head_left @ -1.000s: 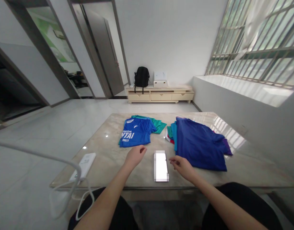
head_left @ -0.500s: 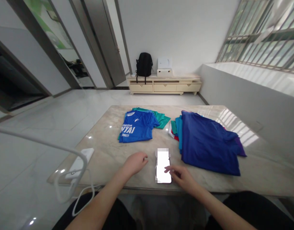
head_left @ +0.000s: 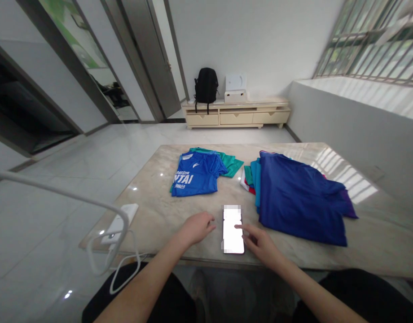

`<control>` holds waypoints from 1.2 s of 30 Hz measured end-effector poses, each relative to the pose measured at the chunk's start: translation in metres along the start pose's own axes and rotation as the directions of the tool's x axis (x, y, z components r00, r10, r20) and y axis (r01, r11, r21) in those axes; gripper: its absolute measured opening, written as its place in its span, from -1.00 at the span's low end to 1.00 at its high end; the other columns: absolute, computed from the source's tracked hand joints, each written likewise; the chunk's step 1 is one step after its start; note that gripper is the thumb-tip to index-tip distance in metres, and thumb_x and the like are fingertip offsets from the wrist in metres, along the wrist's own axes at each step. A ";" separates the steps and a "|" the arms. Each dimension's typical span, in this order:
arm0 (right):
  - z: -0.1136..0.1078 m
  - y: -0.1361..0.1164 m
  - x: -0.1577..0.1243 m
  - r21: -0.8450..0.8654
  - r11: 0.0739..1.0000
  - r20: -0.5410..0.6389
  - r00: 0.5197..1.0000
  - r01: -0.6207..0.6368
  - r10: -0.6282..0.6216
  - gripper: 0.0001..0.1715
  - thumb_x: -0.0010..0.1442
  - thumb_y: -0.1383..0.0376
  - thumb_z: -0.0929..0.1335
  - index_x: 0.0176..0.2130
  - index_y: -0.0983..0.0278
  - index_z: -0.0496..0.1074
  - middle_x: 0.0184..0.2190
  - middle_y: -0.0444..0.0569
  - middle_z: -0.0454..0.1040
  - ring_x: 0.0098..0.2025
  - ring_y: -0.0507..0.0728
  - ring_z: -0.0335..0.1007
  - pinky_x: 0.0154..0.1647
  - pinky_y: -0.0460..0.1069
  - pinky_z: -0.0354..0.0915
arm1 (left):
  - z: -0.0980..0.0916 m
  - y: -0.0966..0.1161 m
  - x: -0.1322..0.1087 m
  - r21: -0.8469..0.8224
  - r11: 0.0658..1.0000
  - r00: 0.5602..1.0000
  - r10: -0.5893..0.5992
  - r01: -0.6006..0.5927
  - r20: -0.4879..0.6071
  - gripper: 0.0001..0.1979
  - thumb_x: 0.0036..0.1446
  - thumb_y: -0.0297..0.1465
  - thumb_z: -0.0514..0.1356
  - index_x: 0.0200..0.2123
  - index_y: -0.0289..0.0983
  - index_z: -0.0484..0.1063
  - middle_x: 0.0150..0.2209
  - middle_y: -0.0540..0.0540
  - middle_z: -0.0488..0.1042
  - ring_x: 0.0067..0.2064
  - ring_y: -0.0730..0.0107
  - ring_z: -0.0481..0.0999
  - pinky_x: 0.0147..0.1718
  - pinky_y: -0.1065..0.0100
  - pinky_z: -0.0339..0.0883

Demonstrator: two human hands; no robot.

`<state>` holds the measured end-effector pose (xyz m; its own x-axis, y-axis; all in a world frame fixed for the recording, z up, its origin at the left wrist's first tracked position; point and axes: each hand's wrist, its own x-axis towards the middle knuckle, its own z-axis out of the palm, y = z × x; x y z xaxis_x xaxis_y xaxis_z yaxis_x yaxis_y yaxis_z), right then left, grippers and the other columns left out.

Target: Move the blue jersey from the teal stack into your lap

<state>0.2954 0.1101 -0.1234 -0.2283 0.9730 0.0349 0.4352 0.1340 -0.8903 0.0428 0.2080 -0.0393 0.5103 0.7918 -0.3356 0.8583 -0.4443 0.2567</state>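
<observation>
Plainly, the phone is what both hands bracket: it lies flat on the table near the person's edge, its long axis pointing away from the body, almost straight toward the far wall. The right hand is the nearer of the 2; from there the phone lies directly to the left, and 1 outstretched finger reaches across its right edge over the glowing screen. From where I stand I can't tell whether that fingertip presses or merely hovers. This hand grips nothing, its other fingers loosely bent beside the phone. The left hand is off the phone's opposite side, with a strip of bare stone between; it is half curled, and I see nothing in it. Beyond lie 2 groups of clothes: at left a blue shirt over a green shirt, at right a navy shirt atop other colours, its near corner close to the right hand. As for writing, the blue shirt carries white capitals: the bigger line seems to end in "NTAI", the smaller above it in "THON", their beginnings lost at the fold. A third line beneath is too small to read, and a white swoosh-like logo sits higher up. The screen is washed out in white blocks, so no words come through, and the white slab at far left bears nothing I can make out.
</observation>
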 end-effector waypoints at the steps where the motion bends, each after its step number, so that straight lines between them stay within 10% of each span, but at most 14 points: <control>1: 0.000 0.000 -0.001 -0.001 1.000 0.011 1.000 0.008 -0.008 -0.53 0.39 0.23 0.27 0.23 0.14 0.44 -0.25 -0.10 0.49 -0.43 0.01 0.23 -0.34 -0.06 0.12 | 0.000 0.000 0.000 0.001 1.000 1.000 0.003 -0.003 0.000 -0.64 0.31 -0.27 0.18 0.07 -0.28 0.57 -0.01 -0.25 0.61 -0.02 0.06 0.60 -0.06 0.23 0.40; 19: -0.016 -0.004 -0.008 0.143 0.988 0.064 0.997 -0.052 0.043 -0.52 0.42 0.03 0.25 -0.18 0.29 0.59 -0.27 0.02 0.65 -0.45 0.06 0.39 -0.42 -0.06 0.26 | 0.006 -0.010 -0.006 -0.017 0.999 0.999 0.036 -0.036 0.001 -0.64 0.31 -0.27 0.19 0.08 -0.28 0.56 -0.06 -0.22 0.62 -0.05 0.09 0.60 -0.10 0.25 0.39; 36: -0.016 -0.002 -0.010 0.126 0.990 0.109 0.993 -0.057 0.044 -0.57 0.43 0.06 0.26 -0.11 0.27 0.59 -0.23 0.01 0.66 -0.42 0.08 0.46 -0.40 -0.05 0.28 | 0.005 -0.008 -0.006 -0.009 0.999 0.999 0.052 -0.052 0.014 -0.63 0.31 -0.26 0.19 0.09 -0.28 0.55 -0.03 -0.24 0.62 -0.01 0.08 0.58 -0.03 0.22 0.39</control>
<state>0.3111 0.1037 -0.1148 -0.3031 0.9514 -0.0538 0.3342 0.0532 -0.9410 0.0331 0.2046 -0.0439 0.5547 0.7620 -0.3342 0.8303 -0.4806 0.2822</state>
